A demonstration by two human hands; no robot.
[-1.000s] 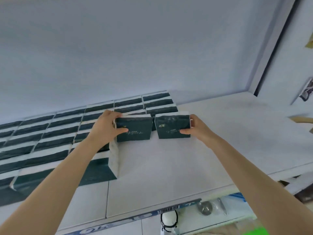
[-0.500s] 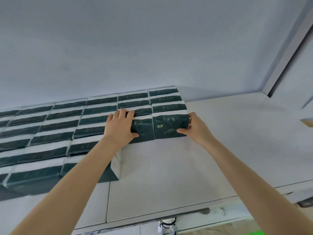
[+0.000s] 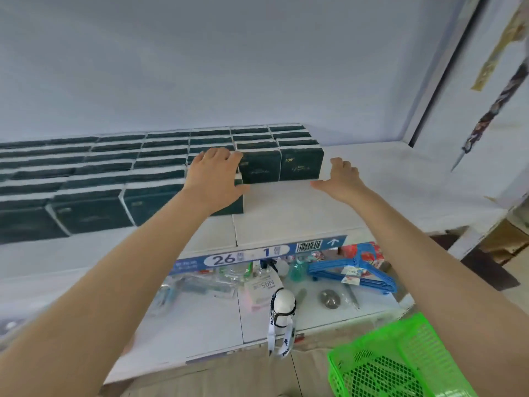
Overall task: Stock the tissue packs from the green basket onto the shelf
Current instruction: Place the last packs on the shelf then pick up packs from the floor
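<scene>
The upper shelf point(image 3: 286, 213) carries dark green tissue packs point(image 3: 94, 173) with white edges, set in tight rows that run from the far left of the view to about the middle. The rows stand upright against one another, reaching back toward the pale rear wall point(image 3: 229, 67). The left hand point(image 3: 214, 179) is spread open, palm down, fingers apart, over the front corner of the block; whether it touches the packs beneath cannot be told. Just right of it stand the two end packs point(image 3: 282, 166), side by side, faces forward, flush with the rows behind. The right hand point(image 3: 342, 177) is open and holds nothing, thumb out to the left, near the right end pack but apart from it. The shelf surface to the right of the packs is bare white board.

On the shelf's front edge runs a blue label strip point(image 3: 257, 253) bearing "26", "1" and a barcode. The lower shelf point(image 3: 200, 325) holds clear packaged goods, an N95 mask pack point(image 3: 262, 286), a white goggled item with a lanyard point(image 3: 282, 308) and blue hangers point(image 3: 352, 272). The green basket point(image 3: 400, 359) sits at bottom right, below the right forearm; its contents cannot be made out.
</scene>
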